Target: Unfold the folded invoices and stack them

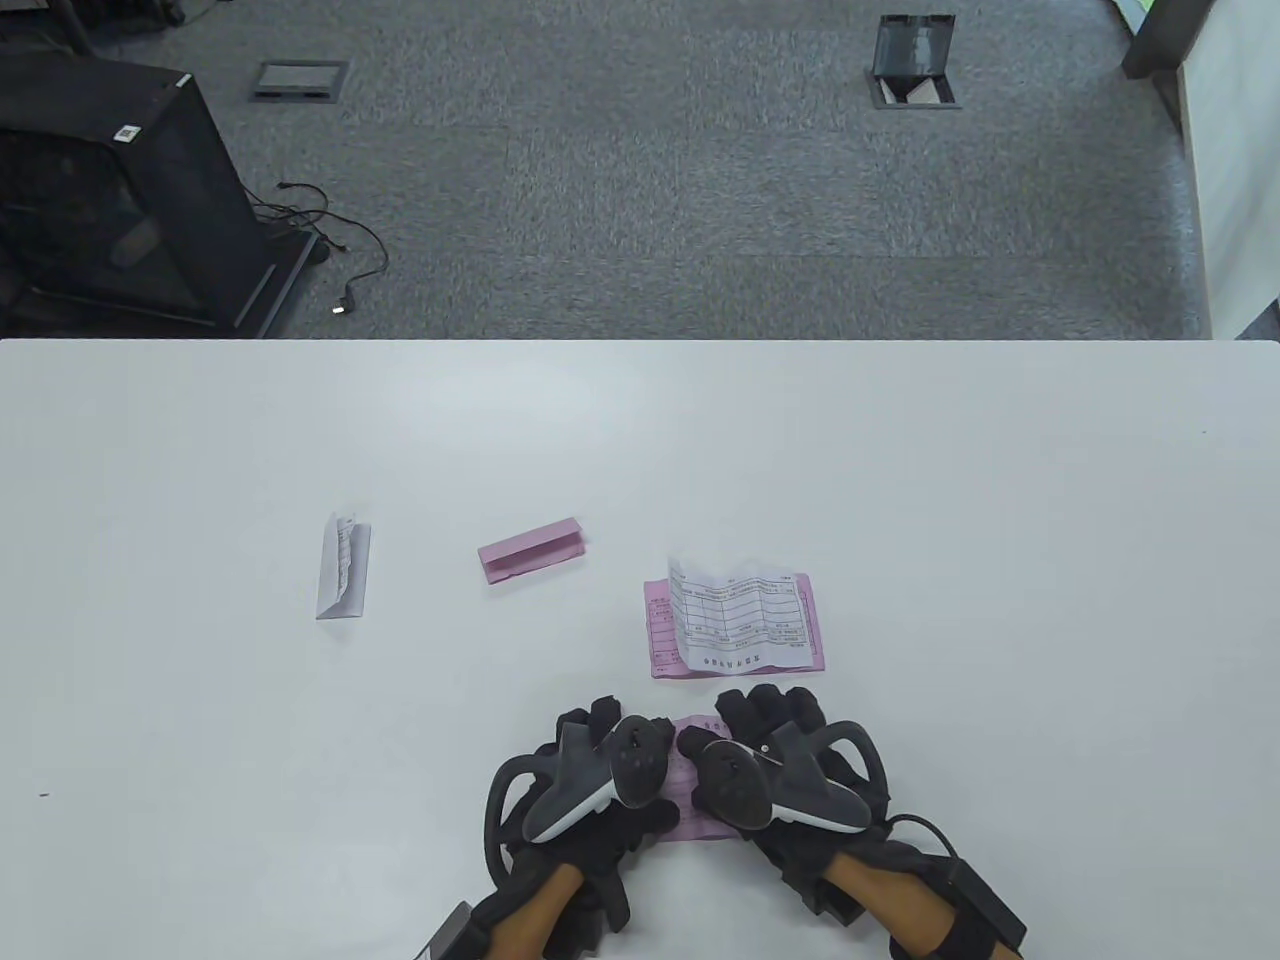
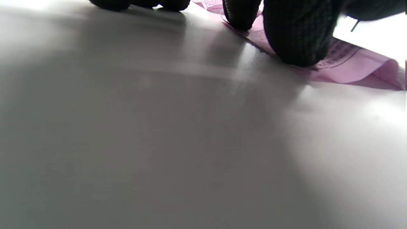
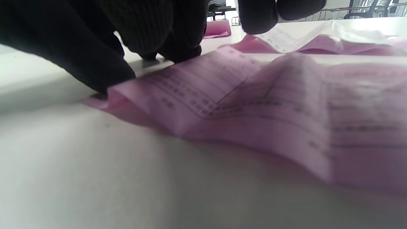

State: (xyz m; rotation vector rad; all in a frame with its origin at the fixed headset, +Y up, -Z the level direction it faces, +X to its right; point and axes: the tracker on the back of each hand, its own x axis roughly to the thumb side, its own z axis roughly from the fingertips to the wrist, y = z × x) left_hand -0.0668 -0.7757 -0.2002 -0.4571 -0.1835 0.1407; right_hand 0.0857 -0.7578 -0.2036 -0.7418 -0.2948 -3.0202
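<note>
lying creased under both hands' fingers (image 2: 295, 38), the pink invoice (image 1: 688, 800)

Office: carpet tiles (image 1: 700, 200), floor sockets (image 1: 912, 62).

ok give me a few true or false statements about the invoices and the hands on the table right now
1. Both hands are on a pink invoice near the table's front edge. True: left hand, right hand.
2. The stack holds a white invoice on top of a pink sheet. True.
3. Every invoice is already unfolded. False: a folded pink invoice and a folded white invoice still lie to the left.
4. The folded pink invoice sits on the stack. False: it lies apart on the table.
5. The pink invoice under the hands lies perfectly flat. False: the right wrist view shows raised creases.
</note>
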